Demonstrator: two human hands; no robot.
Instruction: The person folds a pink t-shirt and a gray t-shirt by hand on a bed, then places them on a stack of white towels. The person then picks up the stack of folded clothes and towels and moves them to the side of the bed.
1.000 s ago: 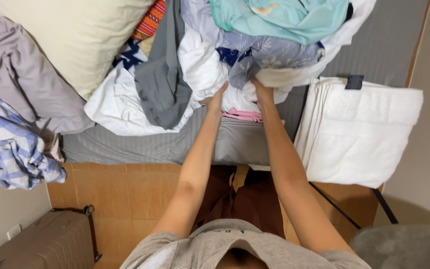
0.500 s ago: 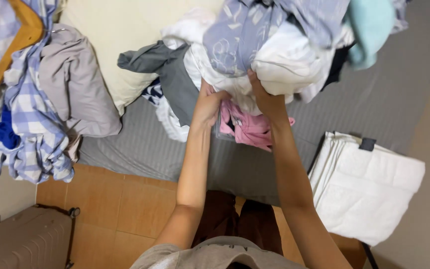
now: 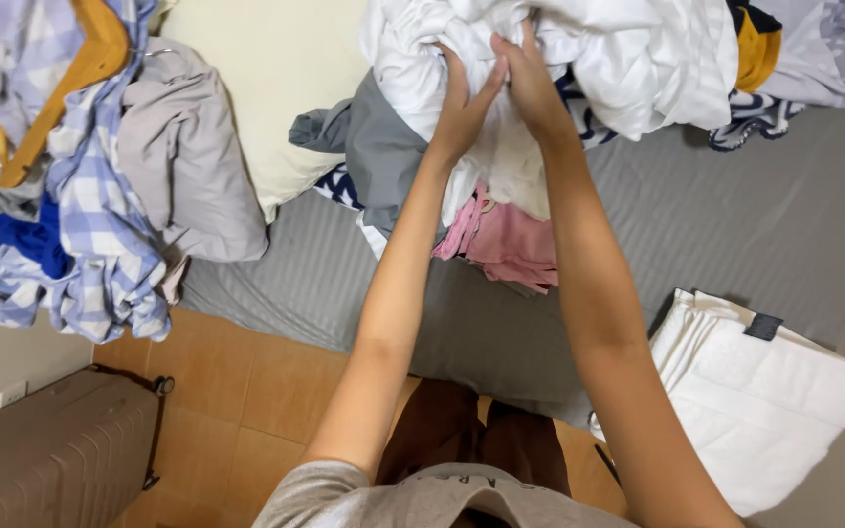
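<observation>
Both my arms reach out over a bed with a grey striped sheet [image 3: 696,215]. My left hand [image 3: 462,103] and my right hand [image 3: 530,83] are pressed side by side, fingers closed on a white garment [image 3: 628,49] in a heap of laundry. Under the white cloth lie a pink garment [image 3: 511,240] and a grey one [image 3: 383,156]. A yellow and dark piece [image 3: 755,44] and a pale patterned piece [image 3: 833,49] lie at the heap's right.
A cream pillow [image 3: 276,78] lies left of the heap. A grey garment [image 3: 188,166], a blue checked shirt [image 3: 100,235] and a wooden hanger [image 3: 61,98] hang at the left. A folded white towel [image 3: 775,391] sits at the bed's near right. A brown suitcase [image 3: 51,460] stands on the tiled floor.
My view has shifted, so the heap and towel sit further right. My hands have moved up from the heap's lower edge and closed together on the white garment.
</observation>
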